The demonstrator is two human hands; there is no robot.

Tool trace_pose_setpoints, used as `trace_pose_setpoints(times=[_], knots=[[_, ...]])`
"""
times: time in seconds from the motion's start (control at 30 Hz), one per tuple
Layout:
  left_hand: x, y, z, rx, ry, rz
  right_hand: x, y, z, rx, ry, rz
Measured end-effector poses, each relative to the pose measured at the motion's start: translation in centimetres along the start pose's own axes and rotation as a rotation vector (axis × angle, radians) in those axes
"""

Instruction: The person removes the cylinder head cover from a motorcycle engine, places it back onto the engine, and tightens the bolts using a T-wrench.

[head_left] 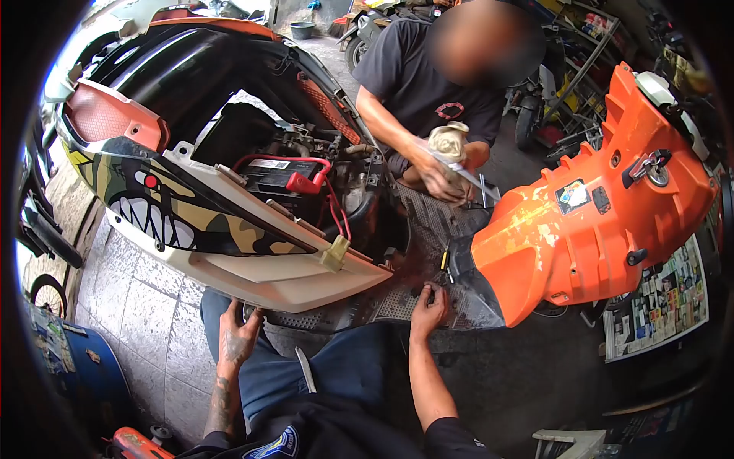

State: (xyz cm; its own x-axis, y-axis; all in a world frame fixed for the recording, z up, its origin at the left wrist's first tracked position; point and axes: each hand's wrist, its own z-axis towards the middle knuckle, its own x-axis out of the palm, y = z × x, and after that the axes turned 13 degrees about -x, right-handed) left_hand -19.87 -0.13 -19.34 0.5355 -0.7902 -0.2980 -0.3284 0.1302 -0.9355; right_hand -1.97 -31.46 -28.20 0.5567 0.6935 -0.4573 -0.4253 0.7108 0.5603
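A partly stripped scooter stands before me. My left hand [238, 333] is at the lower edge of its white side panel [252, 275], which carries a camouflage and shark-teeth graphic. The fingers are partly hidden there and appear closed on that edge. Over the footboard [397, 304], my right hand [430, 312] has its fingers curled together; whether they pinch something small cannot be seen. Just above it lies a screwdriver [445, 262] with a yellow and black handle. The orange front body [581, 237] is to the right, with keys [656, 168] in its lock.
Across the scooter a co-worker [428, 92] crouches, hands around a pale cloth-like bundle [448, 141]. The battery [279, 174] with red cables sits exposed. A blue drum [80, 367] stands at lower left, newspaper [661, 306] lies at right, and a metal rack [585, 65] stands behind.
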Motion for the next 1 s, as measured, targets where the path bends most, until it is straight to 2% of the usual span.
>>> trace_pose_setpoints(times=[0.53, 1.0], knots=[[-0.06, -0.87, -0.32, -0.048, 0.008, 0.003, 0.16, -0.27, -0.13, 0.004, -0.003, 0.017], [0.15, 0.01, 0.04, 0.007, 0.001, -0.016, 0.18, -0.31, -0.19, -0.009, -0.020, 0.042]])
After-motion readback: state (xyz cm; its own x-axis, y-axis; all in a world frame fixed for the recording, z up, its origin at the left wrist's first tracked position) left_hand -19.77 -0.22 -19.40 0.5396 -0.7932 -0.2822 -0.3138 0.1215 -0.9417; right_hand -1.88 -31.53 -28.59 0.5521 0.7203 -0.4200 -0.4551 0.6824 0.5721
